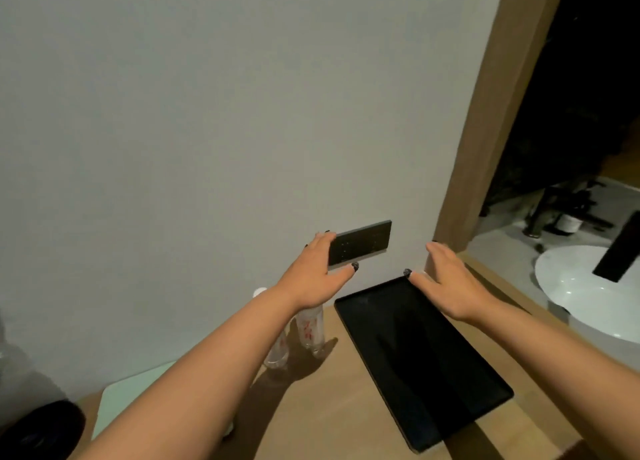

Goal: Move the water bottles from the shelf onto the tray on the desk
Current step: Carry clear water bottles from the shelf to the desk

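While both bare hands, left (317,272) and right (450,279), hover spread and empty above the flat black rectangular tray (422,355) on the wooden desk (311,407): two small clear plastic water bottles (310,331) upright just left of tray, probably light, smooth, slightly squashy, best gripped mid-body.

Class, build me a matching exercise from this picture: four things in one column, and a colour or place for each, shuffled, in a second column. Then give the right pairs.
Things
1. tray
2. water bottles
3. wall panel
4. basin

Descriptions
A. white, at the right past the wooden frame
B. clear with red print, standing on the desk left of the tray
C. black, flat on the desk, nothing on it
D. dark, fixed to the wall behind the left hand

Pairs: 1-C, 2-B, 3-D, 4-A
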